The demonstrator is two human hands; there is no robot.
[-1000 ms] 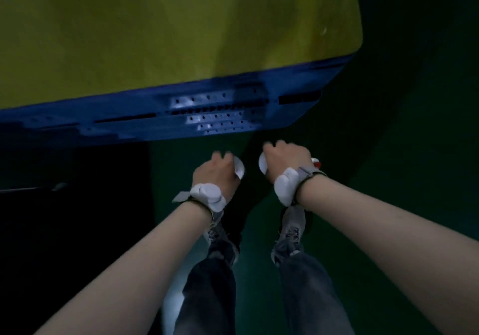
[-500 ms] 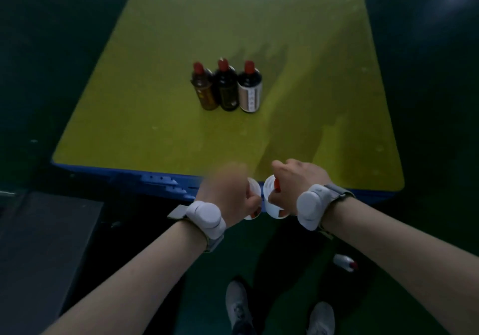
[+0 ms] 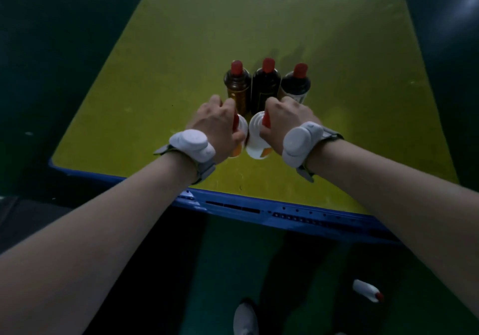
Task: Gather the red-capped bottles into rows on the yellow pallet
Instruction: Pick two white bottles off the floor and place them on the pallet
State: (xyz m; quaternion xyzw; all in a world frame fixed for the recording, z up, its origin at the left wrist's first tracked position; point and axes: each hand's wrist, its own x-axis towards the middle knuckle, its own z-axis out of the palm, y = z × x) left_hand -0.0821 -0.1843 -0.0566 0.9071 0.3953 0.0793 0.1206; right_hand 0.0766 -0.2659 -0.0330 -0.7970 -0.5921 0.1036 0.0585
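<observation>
Three dark red-capped bottles stand in a row on the yellow pallet [image 3: 166, 81]: a brown one [image 3: 237, 86], a black one [image 3: 265, 83] and a dark one with a pale label [image 3: 296, 83]. My left hand [image 3: 216, 127] grips the neck of a white red-capped bottle [image 3: 239, 127], held just in front of the brown bottle. My right hand [image 3: 283, 123] grips a second white bottle [image 3: 256, 140] right beside it, in front of the black bottle. Whether the white bottles touch the pallet is hidden.
The pallet has a blue base [image 3: 285, 218] along its near edge. Another white red-capped bottle [image 3: 366, 290] lies on its side on the dark green floor at lower right. My shoe [image 3: 245, 319] shows at the bottom.
Both hands have risen from the floor and moved forward over the pallet with the white bottles, from its near edge to just in front of the three dark bottles.
</observation>
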